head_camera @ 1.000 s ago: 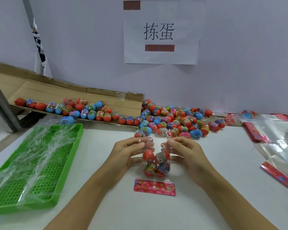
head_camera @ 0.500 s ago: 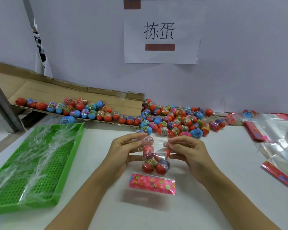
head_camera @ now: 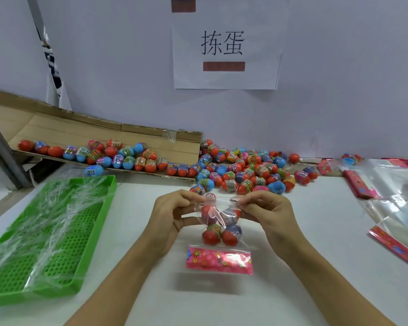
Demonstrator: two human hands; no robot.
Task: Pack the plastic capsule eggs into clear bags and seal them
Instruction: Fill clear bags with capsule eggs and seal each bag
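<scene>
The clear bag, lying on the desk a second ago, is now being held above it, its mouth being pinched by the fingers of the left hand and right hand; sealing is judged imminent.

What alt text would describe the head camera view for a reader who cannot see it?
Two hands, left hand and right hand, pinch the top of a clear bag holding four capsule eggs above a white table. Loose eggs lie behind it; a green tray sits left.
</scene>
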